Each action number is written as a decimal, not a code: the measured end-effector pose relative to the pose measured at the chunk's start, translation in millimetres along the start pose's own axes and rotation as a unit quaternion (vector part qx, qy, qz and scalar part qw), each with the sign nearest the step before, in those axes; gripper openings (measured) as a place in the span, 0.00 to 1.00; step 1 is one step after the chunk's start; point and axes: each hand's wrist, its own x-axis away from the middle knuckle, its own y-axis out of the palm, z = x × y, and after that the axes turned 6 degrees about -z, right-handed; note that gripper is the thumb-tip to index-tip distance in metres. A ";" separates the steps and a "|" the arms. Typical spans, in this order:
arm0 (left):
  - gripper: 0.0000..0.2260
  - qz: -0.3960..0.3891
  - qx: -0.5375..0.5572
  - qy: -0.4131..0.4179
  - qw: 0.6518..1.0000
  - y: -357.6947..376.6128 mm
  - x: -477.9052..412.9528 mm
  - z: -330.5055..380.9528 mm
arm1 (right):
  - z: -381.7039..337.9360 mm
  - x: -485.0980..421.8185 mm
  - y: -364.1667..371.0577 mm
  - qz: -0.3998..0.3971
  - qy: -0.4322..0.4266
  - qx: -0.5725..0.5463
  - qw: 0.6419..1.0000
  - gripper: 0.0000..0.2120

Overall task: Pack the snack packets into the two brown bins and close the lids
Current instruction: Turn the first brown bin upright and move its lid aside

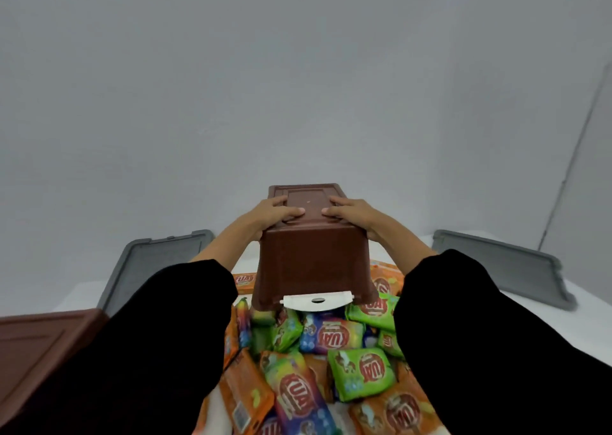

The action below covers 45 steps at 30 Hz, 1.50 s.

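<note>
Currently left grip (276, 212) & right grip (347, 214) are both clasping the inverted brown bin (311, 262), mouth facing down twd snack packets (361, 371) right beneath.

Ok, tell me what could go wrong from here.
1. The bin is upside down and tilted, with the left hand and right hand only on its base; that grip could slip and drop it on the packets.
2. Its rim sits close over the heap, so turning it upright might sweep packets aside.
</note>
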 end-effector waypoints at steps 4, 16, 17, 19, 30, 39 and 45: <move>0.30 -0.025 -0.017 0.007 1.000 34.6 21.0 26.0 | 0.2 39.7 -34.9 0.033 -0.004 0.001 0.999 0.29; 0.30 -0.053 -0.007 0.044 0.998 188.0 46.6 75.8 | 46.9 129.5 -173.9 0.069 -0.011 0.021 0.997 0.30; 0.30 -0.052 -0.002 0.043 0.998 202.4 47.5 77.0 | 52.1 136.4 -185.4 0.066 -0.013 0.028 0.997 0.30; 0.30 -0.048 0.003 0.043 0.998 231.7 51.3 80.5 | 63.9 148.5 -208.6 0.061 -0.014 0.037 0.997 0.30; 0.30 -0.038 -0.016 0.026 0.999 345.3 60.1 95.1 | 124.8 198.2 -293.1 0.041 0.013 0.018 0.999 0.29; 0.32 -0.032 -0.068 0.038 0.996 395.8 30.7 79.6 | 168.2 204.6 -330.5 0.049 0.012 0.015 0.999 0.29; 0.33 -0.016 -0.077 0.014 0.997 423.5 22.8 67.1 | 194.1 206.5 -346.4 0.027 0.005 0.027 0.999 0.29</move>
